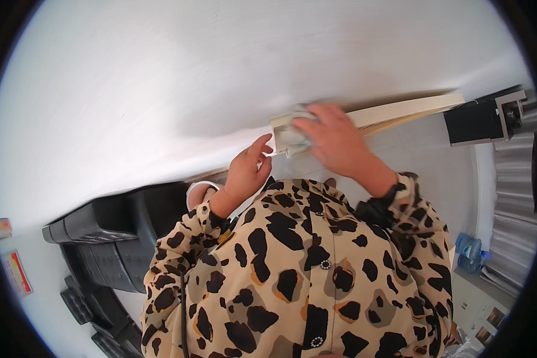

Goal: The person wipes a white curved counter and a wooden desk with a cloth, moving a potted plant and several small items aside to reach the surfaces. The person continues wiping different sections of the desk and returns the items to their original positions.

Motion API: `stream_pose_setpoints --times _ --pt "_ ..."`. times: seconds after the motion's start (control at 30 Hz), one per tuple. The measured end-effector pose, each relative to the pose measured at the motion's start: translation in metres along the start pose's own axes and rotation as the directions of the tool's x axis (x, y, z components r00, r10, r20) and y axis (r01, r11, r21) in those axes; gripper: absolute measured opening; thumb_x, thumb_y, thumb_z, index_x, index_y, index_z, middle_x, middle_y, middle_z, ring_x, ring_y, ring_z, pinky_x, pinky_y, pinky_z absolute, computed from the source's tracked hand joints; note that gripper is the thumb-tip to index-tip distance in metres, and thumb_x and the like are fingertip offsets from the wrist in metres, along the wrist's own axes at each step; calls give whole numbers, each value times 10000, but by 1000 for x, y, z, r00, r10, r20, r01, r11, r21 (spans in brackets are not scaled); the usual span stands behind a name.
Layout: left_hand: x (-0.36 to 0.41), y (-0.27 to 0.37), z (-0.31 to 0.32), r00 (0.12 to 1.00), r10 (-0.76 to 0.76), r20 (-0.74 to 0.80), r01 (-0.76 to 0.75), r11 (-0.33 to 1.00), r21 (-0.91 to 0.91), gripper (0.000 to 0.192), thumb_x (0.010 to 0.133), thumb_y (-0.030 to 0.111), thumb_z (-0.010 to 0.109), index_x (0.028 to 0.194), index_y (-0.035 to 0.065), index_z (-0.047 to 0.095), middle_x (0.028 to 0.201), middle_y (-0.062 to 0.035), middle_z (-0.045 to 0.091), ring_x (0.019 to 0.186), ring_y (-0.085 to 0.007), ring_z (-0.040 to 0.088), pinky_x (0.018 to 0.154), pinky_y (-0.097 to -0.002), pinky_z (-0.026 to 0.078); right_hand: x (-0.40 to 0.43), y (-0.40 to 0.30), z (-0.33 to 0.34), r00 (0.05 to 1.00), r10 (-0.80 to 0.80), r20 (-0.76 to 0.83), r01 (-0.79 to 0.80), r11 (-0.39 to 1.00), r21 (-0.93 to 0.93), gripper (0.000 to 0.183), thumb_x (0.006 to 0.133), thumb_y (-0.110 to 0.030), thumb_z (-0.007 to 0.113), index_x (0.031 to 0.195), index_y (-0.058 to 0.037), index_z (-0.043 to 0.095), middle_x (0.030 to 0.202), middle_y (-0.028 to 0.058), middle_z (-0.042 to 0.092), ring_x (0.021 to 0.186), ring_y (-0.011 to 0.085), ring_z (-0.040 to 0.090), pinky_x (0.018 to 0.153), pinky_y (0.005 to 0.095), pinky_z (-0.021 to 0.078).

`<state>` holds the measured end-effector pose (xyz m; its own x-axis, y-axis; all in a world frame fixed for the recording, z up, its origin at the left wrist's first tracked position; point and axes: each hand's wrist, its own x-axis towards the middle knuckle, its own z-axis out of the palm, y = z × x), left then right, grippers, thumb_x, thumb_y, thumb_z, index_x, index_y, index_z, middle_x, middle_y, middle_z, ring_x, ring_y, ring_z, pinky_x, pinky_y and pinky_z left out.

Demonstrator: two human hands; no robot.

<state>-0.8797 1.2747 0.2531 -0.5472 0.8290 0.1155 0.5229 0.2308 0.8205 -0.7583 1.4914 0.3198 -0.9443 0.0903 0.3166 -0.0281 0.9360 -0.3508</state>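
Observation:
My right hand (338, 141) is blurred and grips a crumpled pale cloth (300, 117) at the near left end of a long, narrow cream-coloured piece of furniture (402, 109). That furniture stands along the white wall, and the hand hides part of its top. My left hand (248, 170) is just left of the same end, with its fingers bent and apart and nothing visible in them. Whether its fingertips touch the furniture's edge, I cannot tell. Both forearms wear spotted sleeves with dark cuffs.
A white wall (116, 67) rises directly ahead. To the left stands a black leather sofa (112, 223), and a round white-rimmed object (201, 192) is beside my left wrist. At right are a black box-shaped appliance (474, 123), grey curtains (514, 192) and blue water bottles (470, 250).

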Motion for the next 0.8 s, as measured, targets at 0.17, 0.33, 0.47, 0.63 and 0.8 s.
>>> stream_pose_setpoints --times 0.17,0.33,0.47,0.63,0.8 --pt "1 0 8 995 -77 58 79 996 -31 492 864 74 616 1339 74 488 1014 -116 696 776 -275 691 704 -388 549 22 -18 25 996 -27 87 37 992 -124 187 844 -152 595 1015 -87 636 1080 116 555 1047 311 582 843 431 518" --pt "-32 -14 -7 991 -98 95 96 995 21 520 880 66 608 1382 98 474 1032 -119 694 792 -262 687 731 -376 550 19 -20 18 979 144 146 -105 964 -244 211 828 -150 602 1017 -63 639 1039 141 581 1018 304 594 824 416 522" --pt "-50 -23 -16 967 -227 118 233 972 -37 528 902 49 612 1408 112 475 1050 -106 696 803 -216 675 746 -333 553 24 -33 31 990 93 103 -56 949 -312 222 809 -148 607 994 -33 645 992 147 601 963 302 607 797 407 528" --pt "-48 -27 -10 946 -269 182 286 956 -72 516 905 54 611 1402 119 490 1072 -96 687 796 -189 657 753 -316 543 28 -31 38 957 131 258 -1 894 -449 329 782 -174 662 1073 -25 629 996 135 608 997 297 599 807 398 519" --pt "-43 -28 -8 960 -199 198 214 975 -58 523 901 57 614 1404 116 485 1077 -92 680 795 -180 656 737 -317 541 32 -38 29 959 169 230 -65 915 -398 215 785 -145 613 937 -11 685 961 154 625 920 293 624 740 384 528"
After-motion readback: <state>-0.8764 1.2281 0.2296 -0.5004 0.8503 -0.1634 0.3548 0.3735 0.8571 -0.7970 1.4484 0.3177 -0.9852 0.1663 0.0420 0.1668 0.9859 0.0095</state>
